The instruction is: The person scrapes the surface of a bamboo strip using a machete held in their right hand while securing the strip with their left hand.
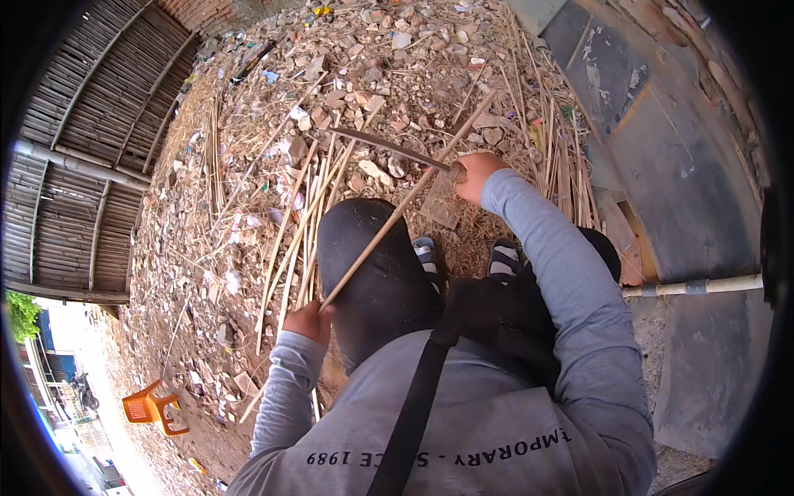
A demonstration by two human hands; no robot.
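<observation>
A long bamboo strip [376, 238] slants up from my left hand [309, 321], across my left thigh, and over the ground in front of me. My left fingers are wrapped round its near end. In my right hand [480, 176] is the handle of a long-bladed knife [389, 146], its dark narrow blade pointing to the left. Close to the handle, the blade crosses the strip; whether it cuts in cannot be made out. Several split bamboo strips [291, 240] lie on the ground beside my left knee.
Stones and broken brick [372, 99] cover the ground. More strips [566, 161] lie at right, near dark sheet panels [670, 182]. A woven bamboo wall [74, 83] stands at left, an orange plastic chair [153, 407] at lower left. My sandalled feet [503, 260] are beneath me.
</observation>
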